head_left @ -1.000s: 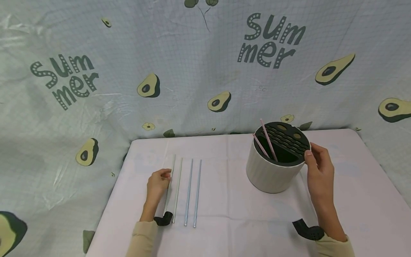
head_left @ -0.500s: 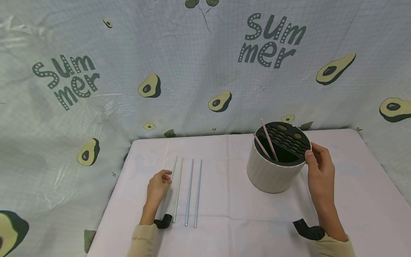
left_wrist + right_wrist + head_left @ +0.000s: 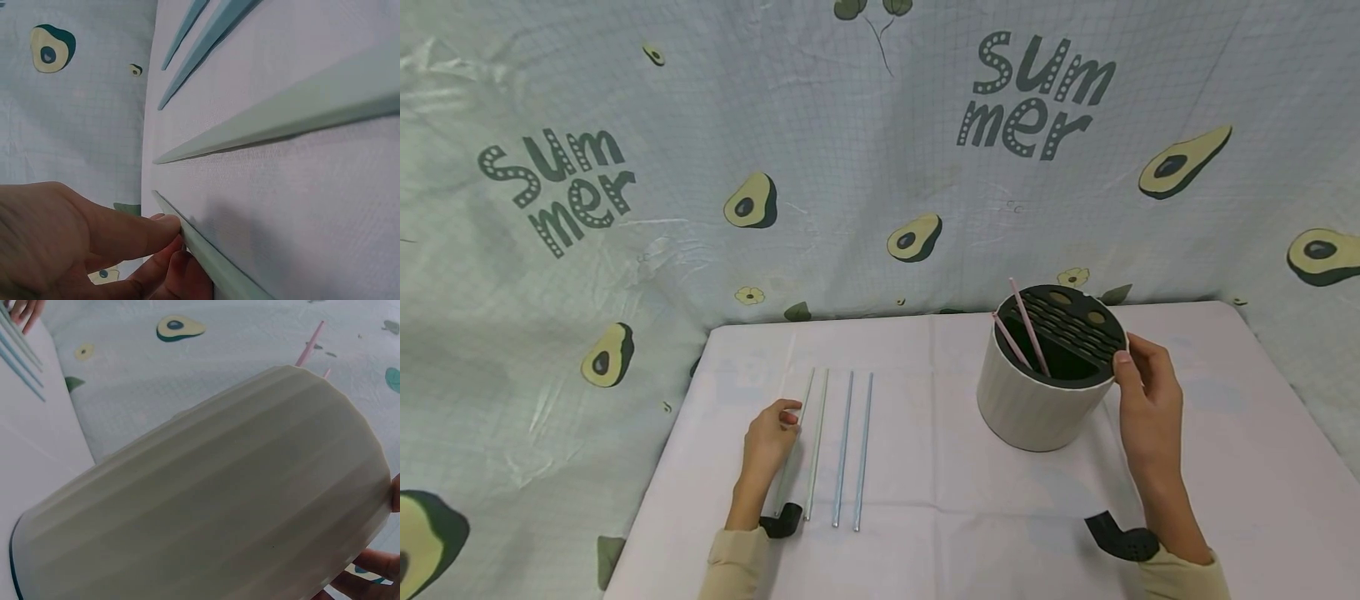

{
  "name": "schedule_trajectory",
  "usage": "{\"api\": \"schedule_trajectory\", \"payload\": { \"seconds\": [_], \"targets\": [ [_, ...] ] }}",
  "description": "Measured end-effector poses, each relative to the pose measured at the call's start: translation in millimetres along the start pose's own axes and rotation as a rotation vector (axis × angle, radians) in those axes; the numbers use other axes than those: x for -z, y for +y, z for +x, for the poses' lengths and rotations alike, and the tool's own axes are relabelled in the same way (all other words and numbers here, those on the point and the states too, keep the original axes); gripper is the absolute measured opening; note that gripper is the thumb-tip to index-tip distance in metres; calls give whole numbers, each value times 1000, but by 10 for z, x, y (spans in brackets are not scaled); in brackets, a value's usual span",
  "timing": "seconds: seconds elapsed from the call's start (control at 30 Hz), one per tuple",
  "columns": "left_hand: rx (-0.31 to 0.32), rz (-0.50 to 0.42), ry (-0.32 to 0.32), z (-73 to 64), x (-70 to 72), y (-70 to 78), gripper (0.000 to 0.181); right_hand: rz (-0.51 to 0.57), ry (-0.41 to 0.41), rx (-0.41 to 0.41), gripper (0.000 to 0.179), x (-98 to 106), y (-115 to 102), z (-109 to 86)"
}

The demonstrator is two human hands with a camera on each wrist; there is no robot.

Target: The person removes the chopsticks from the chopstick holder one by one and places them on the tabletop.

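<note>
My left hand (image 3: 765, 442) pinches the leftmost pale green chopstick (image 3: 228, 269) between thumb and fingers, low over the table. Beside it lie a second pale green chopstick (image 3: 817, 446) and two blue chopsticks, one nearer (image 3: 843, 450) and one farther right (image 3: 864, 450), roughly parallel. My right hand (image 3: 1152, 408) grips the upper right side of a ribbed, off-white utensil holder (image 3: 1033, 417), thumb at the rim. Its black slotted top (image 3: 1067, 321) has an opening at the front left, where two pink chopsticks (image 3: 1028, 325) lean out. Their lower ends are hidden inside.
A pale pink cloth covers the table (image 3: 940, 550). Behind and to the left hangs a curtain (image 3: 835, 125) printed with avocados and "summer" lettering. Each wrist carries a black camera mount, the left one (image 3: 782, 520) overlapping the green chopsticks' near ends in the head view.
The chopstick in my left hand has tilted, its near end swinging left and its far end shifting slightly right and nearer. My right hand and the holder stay in place.
</note>
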State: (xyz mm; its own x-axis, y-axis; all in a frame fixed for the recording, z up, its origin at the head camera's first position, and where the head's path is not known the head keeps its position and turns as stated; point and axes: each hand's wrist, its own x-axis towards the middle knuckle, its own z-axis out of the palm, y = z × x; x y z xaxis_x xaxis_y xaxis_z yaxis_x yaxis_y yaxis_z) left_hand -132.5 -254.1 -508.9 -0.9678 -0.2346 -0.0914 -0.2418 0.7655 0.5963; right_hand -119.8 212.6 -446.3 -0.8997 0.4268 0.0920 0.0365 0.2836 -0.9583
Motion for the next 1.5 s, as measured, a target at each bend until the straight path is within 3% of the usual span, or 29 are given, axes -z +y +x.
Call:
{"api": "schedule_trajectory", "payload": {
  "seconds": [0.37,0.63,0.93,1.5],
  "targets": [
    [14,45,12,11,7,116,35,0,0,2,44,1,20,-2],
    [-24,18,35,-7,-26,293,35,9,3,8,44,0,14,-2],
    [-117,-51,58,-47,-69,601,33,5,2,-2,44,-3,11,0],
    [-333,-282,53,-192,-91,1306,29,2,-3,0,45,1,19,8]
  ]
}}
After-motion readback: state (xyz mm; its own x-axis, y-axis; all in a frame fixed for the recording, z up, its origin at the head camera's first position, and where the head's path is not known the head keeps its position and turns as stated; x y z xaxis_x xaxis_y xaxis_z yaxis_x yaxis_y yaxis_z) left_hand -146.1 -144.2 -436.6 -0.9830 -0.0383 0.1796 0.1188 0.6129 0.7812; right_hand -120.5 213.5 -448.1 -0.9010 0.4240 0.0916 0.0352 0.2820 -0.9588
